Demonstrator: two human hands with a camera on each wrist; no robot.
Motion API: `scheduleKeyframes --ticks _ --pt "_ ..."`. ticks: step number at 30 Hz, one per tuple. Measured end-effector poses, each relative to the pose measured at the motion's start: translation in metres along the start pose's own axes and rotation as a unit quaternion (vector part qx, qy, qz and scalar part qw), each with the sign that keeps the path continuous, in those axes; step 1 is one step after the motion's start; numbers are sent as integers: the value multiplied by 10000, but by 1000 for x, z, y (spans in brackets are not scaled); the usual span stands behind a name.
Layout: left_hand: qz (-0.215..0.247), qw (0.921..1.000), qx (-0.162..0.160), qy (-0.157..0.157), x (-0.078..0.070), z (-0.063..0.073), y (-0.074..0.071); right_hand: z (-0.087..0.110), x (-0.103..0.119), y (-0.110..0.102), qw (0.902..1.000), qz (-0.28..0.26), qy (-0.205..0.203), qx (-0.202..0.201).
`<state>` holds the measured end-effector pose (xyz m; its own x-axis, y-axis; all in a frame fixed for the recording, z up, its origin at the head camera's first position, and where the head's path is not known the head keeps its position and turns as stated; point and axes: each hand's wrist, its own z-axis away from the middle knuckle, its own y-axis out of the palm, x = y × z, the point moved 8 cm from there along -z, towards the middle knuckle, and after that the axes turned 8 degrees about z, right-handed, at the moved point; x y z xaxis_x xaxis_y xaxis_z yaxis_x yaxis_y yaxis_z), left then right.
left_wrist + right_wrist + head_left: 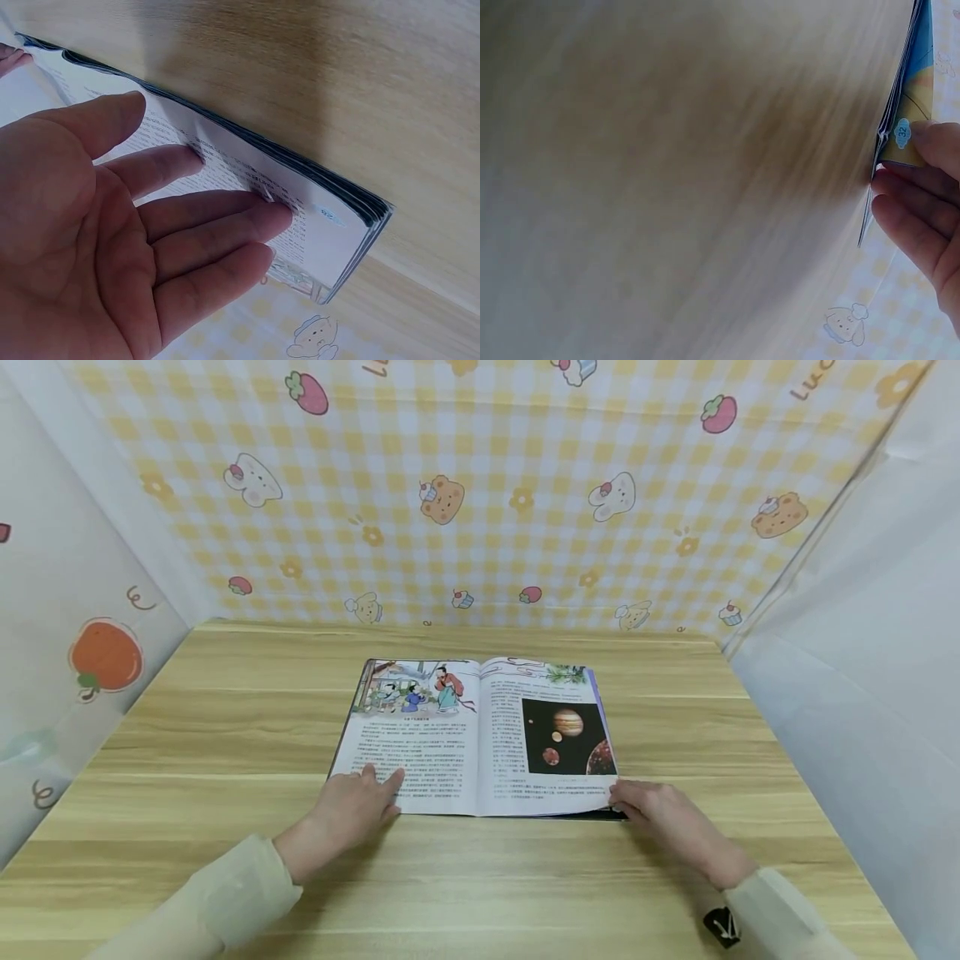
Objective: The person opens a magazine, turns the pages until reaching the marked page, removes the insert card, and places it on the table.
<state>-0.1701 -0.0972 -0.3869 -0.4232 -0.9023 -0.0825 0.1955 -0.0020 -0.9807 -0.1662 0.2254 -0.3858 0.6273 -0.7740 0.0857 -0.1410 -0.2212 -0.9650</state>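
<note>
An open illustrated magazine (477, 743) lies flat on the table, its left page showing robed figures above text and its right page a dark photo of planets (567, 737). My left hand (352, 810) rests on the lower left of the left page, fingers spread and fairly straight. In the left wrist view, the fingertips (281, 215) of that hand touch the printed text. At the lower right corner, my right hand (667, 818) pinches the page edge. The right wrist view shows its thumb (939, 142) on a coloured page corner numbered 32 (902, 133), with fingers behind it.
The wooden table (480, 885) extends around the magazine. A yellow checked cloth (480, 485) with cartoon animals hangs behind, and pale sheets (862, 610) flank both sides. A small black item with white lines (722, 927) is beside the right cuff.
</note>
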Motion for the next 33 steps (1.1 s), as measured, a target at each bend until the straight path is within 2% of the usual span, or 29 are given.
scheduleKeyframes --ticks 6,11,18,23,30,33 --pt "170 9998 57 -15 0 -1 0 0 0 -4 9994 -10 -10 -357" --pt "291 9995 47 -54 1 -2 1 -2 -2 -9 9990 -43 175 -420" --pt "303 9995 -20 -85 -1 0 1 -4 -1 -18 9955 -115 151 -929" --pt "333 9994 -38 -115 0 0 1 -9 0 -24 9941 -317 403 -957" --pt "351 9993 -30 -147 1 1 4 -11 -5 -29 9864 -1088 865 -874" --pt "339 9993 -64 -148 0 1 4 -11 -4 -31 9874 -971 801 -960"
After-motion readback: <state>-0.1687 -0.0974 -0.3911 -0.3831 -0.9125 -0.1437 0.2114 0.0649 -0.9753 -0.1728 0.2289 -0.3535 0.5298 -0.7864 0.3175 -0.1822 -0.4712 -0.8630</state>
